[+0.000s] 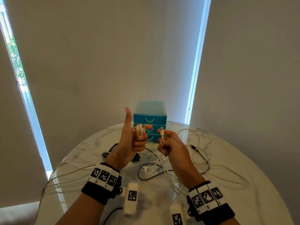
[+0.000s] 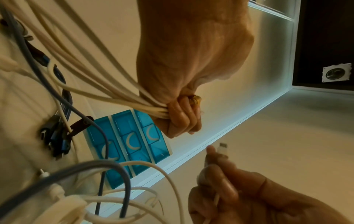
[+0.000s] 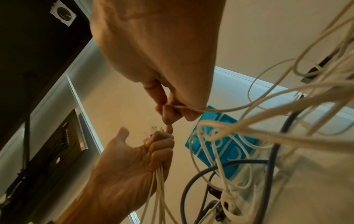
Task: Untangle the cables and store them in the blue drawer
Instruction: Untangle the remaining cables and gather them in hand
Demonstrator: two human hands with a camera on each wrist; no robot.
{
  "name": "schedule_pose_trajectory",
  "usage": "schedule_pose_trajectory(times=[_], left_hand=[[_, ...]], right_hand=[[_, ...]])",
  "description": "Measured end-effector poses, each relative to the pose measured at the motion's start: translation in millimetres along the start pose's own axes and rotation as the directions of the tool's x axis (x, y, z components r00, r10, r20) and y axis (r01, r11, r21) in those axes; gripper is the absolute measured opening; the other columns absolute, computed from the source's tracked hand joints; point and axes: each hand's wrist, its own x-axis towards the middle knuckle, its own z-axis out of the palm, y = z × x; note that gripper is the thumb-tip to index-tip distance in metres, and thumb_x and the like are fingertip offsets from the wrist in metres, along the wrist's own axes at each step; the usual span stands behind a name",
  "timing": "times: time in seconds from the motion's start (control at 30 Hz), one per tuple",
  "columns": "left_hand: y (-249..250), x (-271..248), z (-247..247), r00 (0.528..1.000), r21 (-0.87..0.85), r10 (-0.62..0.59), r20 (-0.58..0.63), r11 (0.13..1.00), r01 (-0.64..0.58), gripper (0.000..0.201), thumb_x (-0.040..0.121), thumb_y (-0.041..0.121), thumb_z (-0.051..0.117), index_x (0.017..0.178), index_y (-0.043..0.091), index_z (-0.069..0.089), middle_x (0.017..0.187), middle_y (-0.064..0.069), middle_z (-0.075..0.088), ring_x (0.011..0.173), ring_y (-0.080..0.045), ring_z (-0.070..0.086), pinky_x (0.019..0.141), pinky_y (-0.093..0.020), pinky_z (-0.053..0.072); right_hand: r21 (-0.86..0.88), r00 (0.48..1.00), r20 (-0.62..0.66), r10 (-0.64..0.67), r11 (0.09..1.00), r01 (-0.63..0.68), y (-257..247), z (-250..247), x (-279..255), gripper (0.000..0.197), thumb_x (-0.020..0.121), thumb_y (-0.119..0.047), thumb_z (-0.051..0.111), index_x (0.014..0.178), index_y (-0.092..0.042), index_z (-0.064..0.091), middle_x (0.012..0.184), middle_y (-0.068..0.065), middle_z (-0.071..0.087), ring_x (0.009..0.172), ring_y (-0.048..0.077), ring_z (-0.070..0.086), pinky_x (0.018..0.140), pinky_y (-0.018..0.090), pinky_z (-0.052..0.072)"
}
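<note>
Cables point(image 1: 164, 169) mid-sort, drawer unit point(image 1: 150, 122) behind: left hand point(image 1: 129, 140) fists gathered plugs, right hand point(image 1: 168, 143) pinches one end; likely adds it next.

Left hand point(image 1: 129, 140) raised over surface point(image 1: 243, 163), thumb up, fingers point(image 1: 140, 142) curled round bundle of white cable ends point(image 1: 140, 128). Right hand point(image 1: 170, 143) beside it, apart, pinches single white connector point(image 1: 162, 133) upright. Blue drawer unit point(image 1: 150, 120) behind hands, three drawers closed. Loose white, grey-blue and black cables point(image 1: 154, 168) sprawl on surface below. Marker bands on both wrists.
</note>
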Motion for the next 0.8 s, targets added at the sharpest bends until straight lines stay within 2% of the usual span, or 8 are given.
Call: schedule_pose_trajectory(times=[0.13, 0.2, 0.3, 0.43, 0.5, 0.57, 0.7, 0.8], left_hand=[[-1.5, -2.3, 2.7, 0.998, 0.204, 0.056, 0.021, 0.977, -0.059, 0.067, 0.096, 0.078, 0.052, 0.113, 0.015, 0.063, 0.068, 0.003, 0.035, 0.057, -0.011, 0.022, 0.053, -0.027, 0.015], [-3.2, -4.7, 2.5, 0.991, 0.305, 0.092, 0.093, 0.945, -0.116, 0.048, 0.098, 0.068, 0.063, 0.100, 0.020, 0.061, 0.071, 0.000, 0.039, 0.058, -0.010, 0.026, 0.052, -0.023, 0.023], [-5.6, -6.9, 4.8, 0.980, 0.409, 0.159, 0.121, 0.892, -0.195, 0.042, 0.103, 0.059, 0.063, 0.090, 0.019, 0.059, 0.068, -0.001, 0.051, 0.056, -0.010, 0.034, 0.053, -0.024, 0.029], [-6.2, -2.0, 0.4, 0.931, 0.359, 0.360, -0.066, 0.879, -0.315, 0.043, 0.107, 0.054, 0.055, 0.099, 0.013, 0.061, 0.062, 0.008, 0.042, 0.054, -0.008, 0.033, 0.050, -0.023, 0.031], [-2.2, 2.6, -10.8, 0.874, 0.239, 0.450, -0.184, 0.883, -0.404, 0.040, 0.107, 0.052, 0.054, 0.103, 0.012, 0.061, 0.063, 0.008, 0.039, 0.054, -0.007, 0.031, 0.049, -0.022, 0.031], [6.9, 5.3, -26.3, 0.817, 0.069, 0.464, -0.341, 0.880, -0.471, 0.034, 0.106, 0.049, 0.055, 0.103, 0.015, 0.062, 0.064, 0.008, 0.041, 0.054, -0.005, 0.034, 0.048, -0.019, 0.033], [16.6, 7.1, -42.9, 0.771, -0.111, 0.421, -0.478, 0.842, -0.528, 0.035, 0.102, 0.056, 0.054, 0.096, 0.023, 0.063, 0.070, 0.009, 0.045, 0.056, -0.004, 0.030, 0.046, -0.017, 0.028], [9.5, 11.3, -40.8, 0.789, -0.135, 0.381, -0.481, 0.858, -0.496, 0.038, 0.087, 0.061, 0.061, 0.098, 0.025, 0.061, 0.080, 0.009, 0.050, 0.059, -0.004, 0.034, 0.049, -0.017, 0.031]], right_hand=[[-0.083, 0.993, 0.036, -0.116, 0.990, 0.118, -4.1, 4.2, -8.5, 0.015, 0.116, -0.018, 0.041, 0.129, -0.015, 0.048, 0.091, 0.008, 0.076, 0.073, 0.009, 0.062, 0.069, 0.016, 0.052], [-0.112, 0.990, 0.037, -0.134, 0.984, 0.137, -2.3, 4.5, -9.7, 0.018, 0.114, -0.022, 0.050, 0.129, -0.014, 0.046, 0.096, 0.010, 0.079, 0.077, 0.010, 0.067, 0.074, 0.015, 0.055], [-0.112, 0.993, 0.011, -0.119, 0.987, 0.119, -1.4, 5.3, -9.3, 0.027, 0.109, -0.025, 0.059, 0.127, -0.009, 0.045, 0.097, 0.012, 0.081, 0.081, 0.012, 0.074, 0.075, 0.017, 0.058], [-0.215, 0.996, 0.048, -0.073, 0.973, 0.082, 1.7, 0.5, -6.1, 0.035, 0.102, -0.032, 0.072, 0.120, -0.013, 0.050, 0.098, 0.006, 0.082, 0.081, 0.015, 0.077, 0.073, 0.020, 0.059], [-0.416, 0.993, 0.077, -0.086, 0.903, 0.110, 3.6, -12.1, -3.1, 0.029, 0.098, -0.034, 0.078, 0.116, -0.021, 0.059, 0.095, 0.002, 0.081, 0.078, 0.014, 0.077, 0.072, 0.023, 0.061], [-0.474, 0.994, 0.038, -0.101, 0.874, 0.107, -1.4, -29.9, -0.3, 0.023, 0.096, -0.034, 0.080, 0.112, -0.024, 0.066, 0.091, 0.001, 0.080, 0.074, 0.015, 0.077, 0.071, 0.028, 0.063], [-0.197, 0.980, -0.154, -0.123, 0.976, 0.092, -16.4, -56.9, 3.7, 0.026, 0.097, -0.027, 0.079, 0.114, -0.009, 0.070, 0.084, 0.008, 0.079, 0.068, 0.020, 0.066, 0.067, 0.031, 0.056], [0.090, 0.991, -0.111, -0.073, 0.992, 0.083, -17.1, -52.3, 4.2, 0.016, 0.105, -0.016, 0.066, 0.116, -0.006, 0.073, 0.085, 0.008, 0.070, 0.071, 0.021, 0.060, 0.069, 0.035, 0.054]])
